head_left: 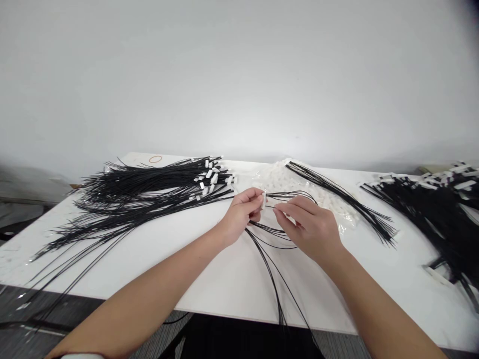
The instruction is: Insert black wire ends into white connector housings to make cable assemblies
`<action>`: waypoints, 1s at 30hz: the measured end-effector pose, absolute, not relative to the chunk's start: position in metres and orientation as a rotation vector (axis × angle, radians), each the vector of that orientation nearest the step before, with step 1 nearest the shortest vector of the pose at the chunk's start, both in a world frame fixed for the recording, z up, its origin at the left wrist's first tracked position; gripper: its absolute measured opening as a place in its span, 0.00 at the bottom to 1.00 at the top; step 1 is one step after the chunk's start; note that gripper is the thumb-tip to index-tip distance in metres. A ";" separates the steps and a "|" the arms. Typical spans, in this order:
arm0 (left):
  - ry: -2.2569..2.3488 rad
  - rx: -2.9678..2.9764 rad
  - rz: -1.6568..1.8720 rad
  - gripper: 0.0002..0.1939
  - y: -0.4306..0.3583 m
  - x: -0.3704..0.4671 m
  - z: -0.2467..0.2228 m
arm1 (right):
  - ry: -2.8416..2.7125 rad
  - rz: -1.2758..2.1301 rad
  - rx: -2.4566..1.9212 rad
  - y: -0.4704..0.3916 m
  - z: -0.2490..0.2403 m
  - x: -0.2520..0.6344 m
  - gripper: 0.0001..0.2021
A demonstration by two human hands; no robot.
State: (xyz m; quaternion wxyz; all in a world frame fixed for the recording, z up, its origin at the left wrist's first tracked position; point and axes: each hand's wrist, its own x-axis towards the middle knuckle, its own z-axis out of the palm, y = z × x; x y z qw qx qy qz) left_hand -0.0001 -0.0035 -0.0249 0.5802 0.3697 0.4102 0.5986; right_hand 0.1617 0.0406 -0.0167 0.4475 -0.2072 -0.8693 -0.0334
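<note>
My left hand (243, 212) is closed on a small white connector (264, 199), held upright between thumb and fingers above the table. Several black wires (269, 230) pass through or under this hand; some loop to the right and others hang down over the table's front edge. Just to the right, my right hand (309, 222) pinches a single thin black wire (270, 206), which runs toward the face of the connector. Whether the wire's tip is inside the connector is too small to tell.
A large bundle of black wires with white connectors (149, 184) lies at left on the white table (209, 264). Behind my hands is a clear plastic bag of white connectors (269, 172), with a loose wire bunch (344, 199) across it. More wired connectors (430, 209) pile up at right.
</note>
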 end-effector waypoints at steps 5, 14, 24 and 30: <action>0.939 0.829 1.403 0.07 -0.004 0.000 -0.021 | -2.134 -0.146 -0.489 0.041 -0.016 0.162 0.09; 0.987 0.676 1.372 0.10 -0.003 -0.006 -0.018 | -2.150 -0.384 -0.248 0.035 -0.006 0.161 0.09; 1.025 0.519 1.347 0.12 -0.002 -0.005 -0.018 | -2.616 -0.173 -0.112 0.028 -0.017 0.157 0.10; 1.032 0.503 1.333 0.11 -0.002 -0.004 -0.018 | -2.611 -0.215 -0.100 0.029 -0.017 0.156 0.10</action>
